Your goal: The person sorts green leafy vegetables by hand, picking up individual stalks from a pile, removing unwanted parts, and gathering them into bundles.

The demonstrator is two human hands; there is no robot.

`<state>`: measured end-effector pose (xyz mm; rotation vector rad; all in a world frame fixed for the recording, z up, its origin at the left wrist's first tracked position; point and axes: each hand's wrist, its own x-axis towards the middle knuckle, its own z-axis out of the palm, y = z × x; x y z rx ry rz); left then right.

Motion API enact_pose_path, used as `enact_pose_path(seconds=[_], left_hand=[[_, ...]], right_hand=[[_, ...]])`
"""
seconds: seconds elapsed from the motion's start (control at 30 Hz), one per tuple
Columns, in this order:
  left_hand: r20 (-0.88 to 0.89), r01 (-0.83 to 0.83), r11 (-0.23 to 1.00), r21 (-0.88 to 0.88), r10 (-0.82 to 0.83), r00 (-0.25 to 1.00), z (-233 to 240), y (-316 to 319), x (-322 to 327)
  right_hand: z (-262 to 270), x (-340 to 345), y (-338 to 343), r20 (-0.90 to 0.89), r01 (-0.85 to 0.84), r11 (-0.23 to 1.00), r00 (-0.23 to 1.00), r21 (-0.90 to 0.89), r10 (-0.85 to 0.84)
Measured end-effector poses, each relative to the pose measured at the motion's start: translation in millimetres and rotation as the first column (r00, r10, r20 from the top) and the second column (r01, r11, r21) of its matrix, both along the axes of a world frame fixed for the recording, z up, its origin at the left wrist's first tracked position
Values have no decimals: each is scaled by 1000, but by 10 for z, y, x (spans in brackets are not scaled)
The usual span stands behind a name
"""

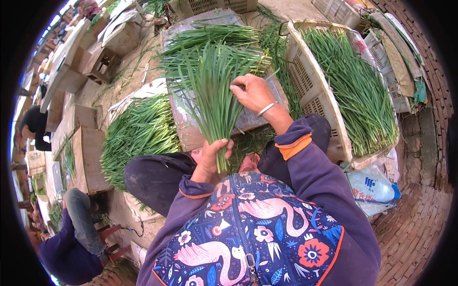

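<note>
My left hand (210, 156) is wrapped around the pale stem ends of a bunch of garlic chives (216, 107), whose green leaves fan out away from me. At the right edge of those leaves is my right hand (254, 93), with a white bangle on its wrist. Its thumb and forefinger are curled together; whether a leaf is pinched between them is not clear. Beneath the bunch stands a low worktable (186, 134) with a worn, wet-looking top. More chives (218, 33) lie across its far half, stems pointing right.
A plastic crate (310, 77) full of chives (352, 93) stands close on my right. Left of the worktable lies a chive pile (143, 134) on sheeting. A plastic sack (370, 187) sits behind the crate. Another person (71, 246) sits at lower left, near wooden boxes (91, 159).
</note>
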<state>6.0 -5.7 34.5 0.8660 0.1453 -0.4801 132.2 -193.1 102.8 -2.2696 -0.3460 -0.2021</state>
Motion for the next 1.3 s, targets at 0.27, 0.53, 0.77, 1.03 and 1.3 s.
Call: enact_pose_path(seconds=[0.27, 0.53, 0.77, 1.03, 1.3], left_hand=[[-23, 29, 1000, -14, -29, 999, -26, 36, -11], [-4, 42, 998, -49, -43, 999, -34, 14, -11], [-52, 54, 992, -115, -60, 997, -83, 27, 9], [-77, 73, 988, -137, -84, 994, -92, 18, 22], [-90, 110, 986, -127, -122, 989, -149, 26, 39]], right_hand=[[48, 158, 15, -10, 98, 994, 995, -40, -98], [-72, 390, -106, -91, -86, 993, 991, 85, 94], [-100, 357, -151, -192, -60, 988, 977, 144, 87], [-107, 393, -159, -60, -79, 993, 995, 85, 85], [-121, 505, -170, -213, -105, 980, 967, 169, 141]])
